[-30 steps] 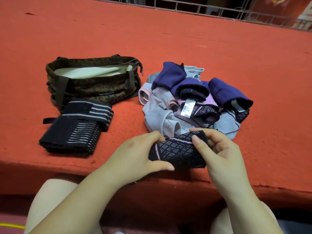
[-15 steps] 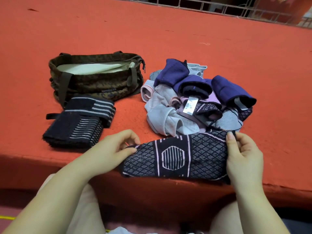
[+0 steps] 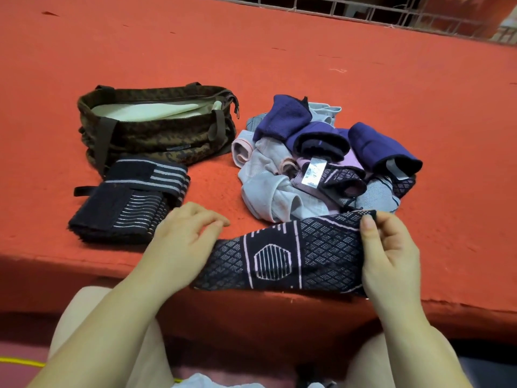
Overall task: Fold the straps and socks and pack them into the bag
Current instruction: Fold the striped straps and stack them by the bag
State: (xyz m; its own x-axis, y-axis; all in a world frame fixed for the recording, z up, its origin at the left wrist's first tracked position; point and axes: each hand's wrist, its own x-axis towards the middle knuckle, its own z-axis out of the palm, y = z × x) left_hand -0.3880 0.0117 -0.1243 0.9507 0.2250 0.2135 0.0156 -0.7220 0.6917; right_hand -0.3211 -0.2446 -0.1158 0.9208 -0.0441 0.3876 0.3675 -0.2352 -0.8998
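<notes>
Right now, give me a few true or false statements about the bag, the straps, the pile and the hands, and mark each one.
1. The bag is zipped shut. False: it is open, with pale lining showing.
2. Both hands hold the patterned sleeve. True: left hand at one end, right hand at the other.
3. The folded straps lie inside the bag. False: they lie on the red surface in front of it.
4. The sock pile is right of the bag. True.
</notes>
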